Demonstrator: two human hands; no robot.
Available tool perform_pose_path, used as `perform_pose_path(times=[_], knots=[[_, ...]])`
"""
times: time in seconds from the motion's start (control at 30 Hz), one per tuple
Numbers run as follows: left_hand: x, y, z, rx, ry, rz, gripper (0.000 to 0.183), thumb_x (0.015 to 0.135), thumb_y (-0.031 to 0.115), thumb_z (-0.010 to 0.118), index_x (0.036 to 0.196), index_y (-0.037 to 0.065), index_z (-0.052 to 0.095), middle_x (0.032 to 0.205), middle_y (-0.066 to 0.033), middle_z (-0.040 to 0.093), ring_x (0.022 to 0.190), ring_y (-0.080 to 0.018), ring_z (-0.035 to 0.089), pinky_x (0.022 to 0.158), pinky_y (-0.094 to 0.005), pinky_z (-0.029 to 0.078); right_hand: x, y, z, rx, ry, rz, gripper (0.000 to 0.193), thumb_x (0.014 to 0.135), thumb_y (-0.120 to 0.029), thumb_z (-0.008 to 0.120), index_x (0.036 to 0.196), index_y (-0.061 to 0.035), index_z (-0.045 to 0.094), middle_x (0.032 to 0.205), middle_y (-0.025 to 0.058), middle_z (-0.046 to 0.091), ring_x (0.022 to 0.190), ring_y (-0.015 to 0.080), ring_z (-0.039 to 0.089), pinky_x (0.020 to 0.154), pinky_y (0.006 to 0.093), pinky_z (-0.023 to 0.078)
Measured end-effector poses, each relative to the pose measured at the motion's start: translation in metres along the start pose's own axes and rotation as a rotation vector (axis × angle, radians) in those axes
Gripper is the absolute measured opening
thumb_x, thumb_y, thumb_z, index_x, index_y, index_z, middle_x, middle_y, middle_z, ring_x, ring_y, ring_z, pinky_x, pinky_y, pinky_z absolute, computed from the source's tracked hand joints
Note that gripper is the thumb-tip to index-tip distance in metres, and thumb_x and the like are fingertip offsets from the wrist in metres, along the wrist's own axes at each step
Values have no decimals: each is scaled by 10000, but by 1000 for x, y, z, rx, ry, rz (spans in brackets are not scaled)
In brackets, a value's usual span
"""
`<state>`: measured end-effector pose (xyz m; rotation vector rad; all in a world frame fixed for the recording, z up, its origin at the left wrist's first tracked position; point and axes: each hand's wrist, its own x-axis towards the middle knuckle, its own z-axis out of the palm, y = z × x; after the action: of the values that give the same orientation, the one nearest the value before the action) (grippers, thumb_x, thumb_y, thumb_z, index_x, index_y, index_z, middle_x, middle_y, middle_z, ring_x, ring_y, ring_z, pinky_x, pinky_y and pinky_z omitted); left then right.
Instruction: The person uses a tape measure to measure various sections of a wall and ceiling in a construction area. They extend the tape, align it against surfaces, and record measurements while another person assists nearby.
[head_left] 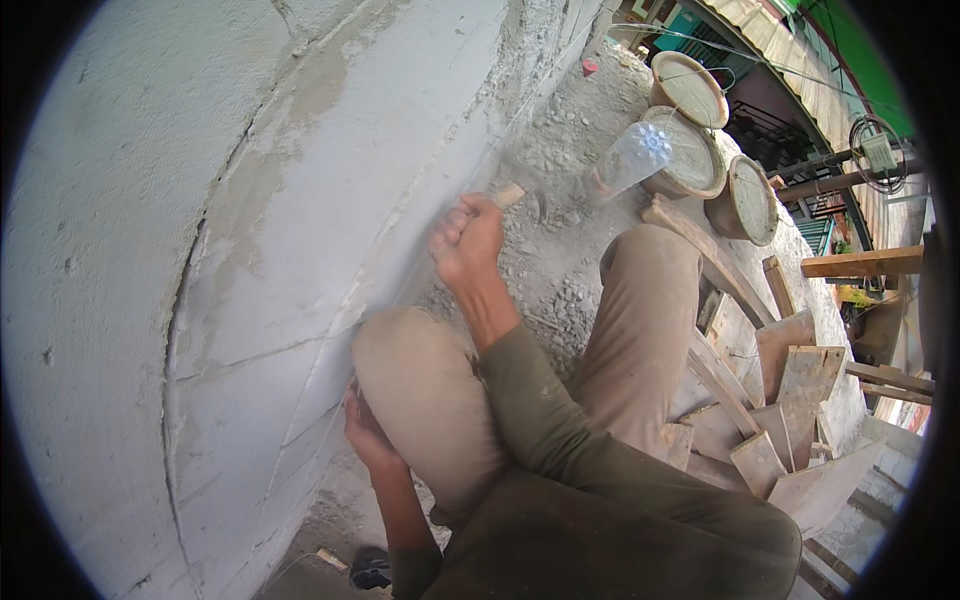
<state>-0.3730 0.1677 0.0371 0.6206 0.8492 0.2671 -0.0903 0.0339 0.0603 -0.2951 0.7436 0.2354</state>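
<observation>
My right hand (468, 243) is closed in a fist near the wall, above the rubble. A pale wooden handle (510, 195) juts from its far side, with a dark curved piece (542, 207) at its end; blur hides the tool's exact kind. Low against the white wall (300, 250), my left hand (370, 432) is partly hidden by my left knee (405, 365). Its visible fingers look curled, and whatever they hold cannot be made out. Long cracks and grooves run across the wall's plaster.
Grey rubble (560, 290) covers the ground between my knees and the wall. Beyond it stand a clear plastic bottle (632, 160) and several round buckets (752, 200) filled with grey material. Broken boards (785, 440) are heaped at my right, near a ledge.
</observation>
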Motion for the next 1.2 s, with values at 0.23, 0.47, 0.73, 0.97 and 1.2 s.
perform_pose_path(times=[0.23,0.47,0.73,0.97,1.2], knots=[[-1,2,2,-21,-10,-14,592,1120,427,474,1548,18,471,1554,-176,547,1415,-363,532,1184,-502,421,-2,-1,5,-9,8,16,231,938,-164,555,766,-161,401,629,-18,349,512,147,356,508,357,339],[1,0,-1,-16,4,-18,591,1107,431,487,1536,25,493,1529,-167,570,1399,-348,548,1173,-485,430,1,-2,1,3,-59,15,207,942,-161,552,788,-160,414,632,-20,350,514,138,353,511,349,334],[-3,-1,7,42,33,-3,563,1085,440,527,1486,46,557,1464,-140,621,1345,-323,591,1139,-453,459,3,-4,-5,-48,-58,21,172,958,-177,547,845,-163,417,640,-34,344,513,127,346,511,334,330],[-7,0,18,-5,61,-19,505,1077,418,568,1439,67,592,1448,-116,621,1339,-308,591,1129,-450,466,10,-6,-14,-55,-90,25,176,966,-182,534,841,-162,412,641,-39,346,509,120,339,508,333,340],[-10,3,24,-32,114,-9,486,1065,404,602,1424,77,599,1446,-102,620,1346,-307,585,1135,-454,461,7,-10,-10,-58,-99,12,267,988,-170,489,743,-172,383,618,-40,347,490,125,326,487,313,308]])
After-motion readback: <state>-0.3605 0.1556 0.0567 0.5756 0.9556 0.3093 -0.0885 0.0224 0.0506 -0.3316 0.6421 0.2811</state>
